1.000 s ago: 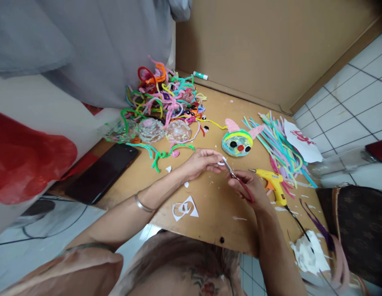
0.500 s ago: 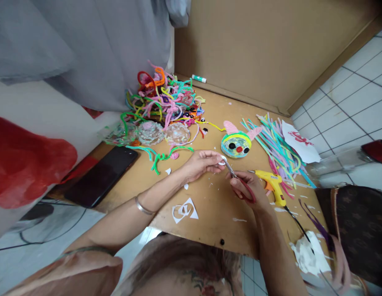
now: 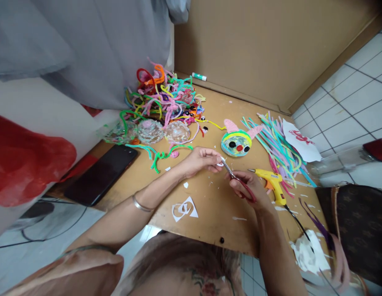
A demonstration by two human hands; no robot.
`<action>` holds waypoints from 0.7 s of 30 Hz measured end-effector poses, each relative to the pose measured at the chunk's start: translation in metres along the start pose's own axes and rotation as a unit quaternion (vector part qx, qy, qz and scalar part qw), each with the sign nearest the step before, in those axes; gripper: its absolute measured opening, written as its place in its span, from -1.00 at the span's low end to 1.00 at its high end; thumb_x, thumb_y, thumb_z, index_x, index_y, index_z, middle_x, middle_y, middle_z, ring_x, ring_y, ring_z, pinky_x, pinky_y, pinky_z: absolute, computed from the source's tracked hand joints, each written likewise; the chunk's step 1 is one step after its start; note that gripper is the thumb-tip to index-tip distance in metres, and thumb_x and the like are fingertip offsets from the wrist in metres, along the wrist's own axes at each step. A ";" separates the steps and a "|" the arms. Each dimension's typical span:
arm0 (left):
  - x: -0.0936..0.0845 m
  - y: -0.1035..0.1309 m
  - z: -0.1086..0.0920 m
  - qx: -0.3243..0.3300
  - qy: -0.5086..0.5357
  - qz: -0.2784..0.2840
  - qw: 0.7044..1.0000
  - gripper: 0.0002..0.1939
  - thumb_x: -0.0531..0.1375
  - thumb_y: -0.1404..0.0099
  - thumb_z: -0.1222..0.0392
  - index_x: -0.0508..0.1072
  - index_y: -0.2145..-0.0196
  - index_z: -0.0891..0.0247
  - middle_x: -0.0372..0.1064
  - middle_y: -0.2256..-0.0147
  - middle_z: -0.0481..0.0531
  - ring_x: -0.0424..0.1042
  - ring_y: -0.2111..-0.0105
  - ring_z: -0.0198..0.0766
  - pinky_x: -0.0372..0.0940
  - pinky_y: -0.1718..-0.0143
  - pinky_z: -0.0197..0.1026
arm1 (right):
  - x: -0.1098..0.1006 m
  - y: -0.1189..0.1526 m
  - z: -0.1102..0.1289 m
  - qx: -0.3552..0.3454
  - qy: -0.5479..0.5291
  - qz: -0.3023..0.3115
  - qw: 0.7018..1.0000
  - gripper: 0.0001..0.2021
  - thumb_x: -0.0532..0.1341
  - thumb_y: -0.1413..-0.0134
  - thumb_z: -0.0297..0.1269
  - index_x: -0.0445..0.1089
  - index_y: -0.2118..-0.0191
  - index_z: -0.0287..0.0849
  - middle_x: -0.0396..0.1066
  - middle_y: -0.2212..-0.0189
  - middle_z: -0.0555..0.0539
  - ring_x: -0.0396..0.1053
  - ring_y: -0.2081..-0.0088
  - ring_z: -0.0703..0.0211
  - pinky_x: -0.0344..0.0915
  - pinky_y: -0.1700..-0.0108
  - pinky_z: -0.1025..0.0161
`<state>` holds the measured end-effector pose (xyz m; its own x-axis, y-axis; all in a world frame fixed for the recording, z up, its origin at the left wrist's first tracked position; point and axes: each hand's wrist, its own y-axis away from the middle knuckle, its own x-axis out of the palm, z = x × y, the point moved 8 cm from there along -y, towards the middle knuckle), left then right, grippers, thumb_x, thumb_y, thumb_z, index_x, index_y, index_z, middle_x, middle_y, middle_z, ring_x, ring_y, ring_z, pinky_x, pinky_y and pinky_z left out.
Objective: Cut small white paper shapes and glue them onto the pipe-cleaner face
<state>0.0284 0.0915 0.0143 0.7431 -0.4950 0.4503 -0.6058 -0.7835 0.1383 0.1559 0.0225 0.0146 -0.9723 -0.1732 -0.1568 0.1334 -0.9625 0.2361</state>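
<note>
Between the fingertips of my left hand (image 3: 204,159) is a small piece of white paper (image 3: 221,163). My right hand (image 3: 246,185) is closed around the red handles of a pair of scissors (image 3: 229,169), whose metal blades reach to the paper's edge. Just beyond my hands lies a round craft face (image 3: 235,144) with pink ears, black eyes and a red nose. White paper offcuts (image 3: 191,209) with curved cutouts lie on the table nearer to me. A yellow glue gun (image 3: 272,185) rests beside my right hand.
Tangled colourful pipe cleaners (image 3: 166,96) are heaped at the back left, behind round clear pieces (image 3: 177,131). A black phone (image 3: 101,176) lies at the left edge. More pipe cleaners (image 3: 280,144) lie at the right, near a brown bag (image 3: 357,230). A glue stick (image 3: 199,77) is at the back.
My left hand and the white paper have shifted very slightly left. The scissors stay at the paper's edge; otherwise little differs.
</note>
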 end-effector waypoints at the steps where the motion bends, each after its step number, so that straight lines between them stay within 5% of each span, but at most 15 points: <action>1: 0.000 0.000 -0.001 0.001 -0.007 0.003 1.000 -0.66 0.42 0.10 0.08 0.51 0.43 0.39 0.48 0.49 0.08 0.47 0.49 -0.29 0.36 0.41 -0.25 | 0.000 0.000 0.000 0.000 -0.002 -0.001 1.000 -0.67 0.34 0.20 -0.02 0.44 0.38 -0.19 0.09 0.75 0.15 -0.01 0.71 0.40 -0.09 0.66 0.39; 21: 0.004 0.002 -0.005 -0.005 -0.045 0.062 0.997 -0.63 0.41 0.06 0.10 0.50 0.35 0.42 0.49 0.44 0.06 0.46 0.44 -0.35 0.36 0.33 -0.27 | 0.000 -0.002 -0.007 -0.023 -0.016 0.036 0.999 -0.64 0.29 0.08 0.05 0.39 0.40 -0.21 0.05 0.77 0.16 -0.07 0.73 0.42 -0.15 0.65 0.38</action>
<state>0.0284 0.0899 0.0206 0.6843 -0.6197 0.3842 -0.6971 -0.7106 0.0953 0.1571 0.0229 0.0070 -0.9656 -0.2359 -0.1094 0.2109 -0.9567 0.2008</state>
